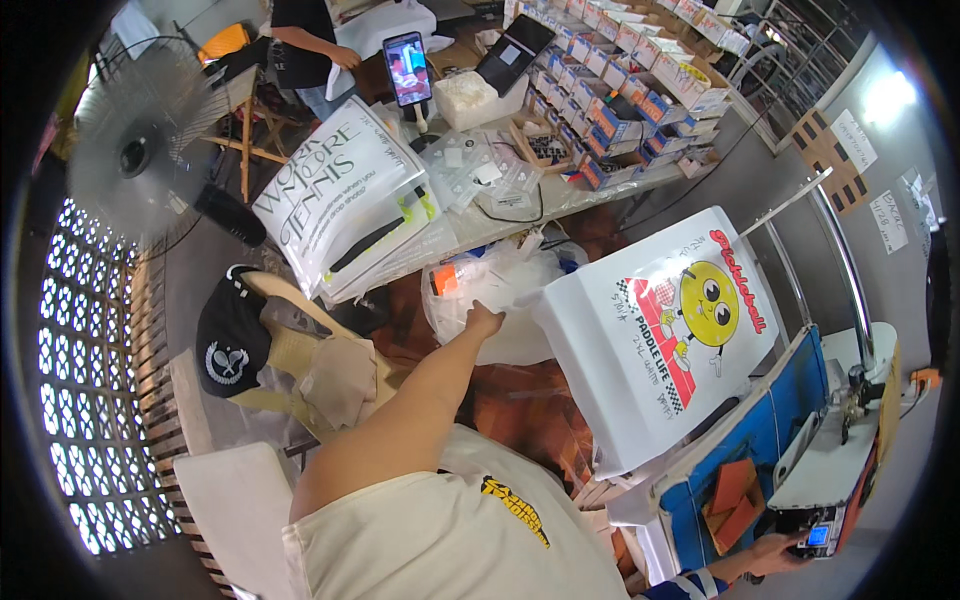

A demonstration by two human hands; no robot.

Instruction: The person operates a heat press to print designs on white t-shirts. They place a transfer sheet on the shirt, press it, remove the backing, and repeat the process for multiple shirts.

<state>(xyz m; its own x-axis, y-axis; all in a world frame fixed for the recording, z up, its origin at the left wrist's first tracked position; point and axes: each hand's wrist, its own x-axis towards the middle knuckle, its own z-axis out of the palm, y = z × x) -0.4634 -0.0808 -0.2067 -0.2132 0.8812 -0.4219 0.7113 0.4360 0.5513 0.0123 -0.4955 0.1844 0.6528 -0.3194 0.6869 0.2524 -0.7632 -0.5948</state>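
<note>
My left hand [483, 320] reaches forward with a bare arm and pinches the left corner of a white T-shirt [640, 380]. The shirt bears a yellow ball cartoon and red print, and lies spread over a board to my right. Just beyond the hand is a crumpled clear plastic bag [470, 285] with something orange inside. My right hand [775, 552], in a striped cuff, sits at the lower right edge with its fingers around a small device with a lit blue screen [818, 536]. The device is on the front of a white sewing machine [830, 450].
A blue board [760, 420] with orange cloth pieces lies beside the machine. A long table [560, 195] holds bagged printed shirts [345, 195], a phone on a stand [407, 68] and several small boxes. A fan [135, 150], a black cap [228, 345] and another person [305, 45] are on the left.
</note>
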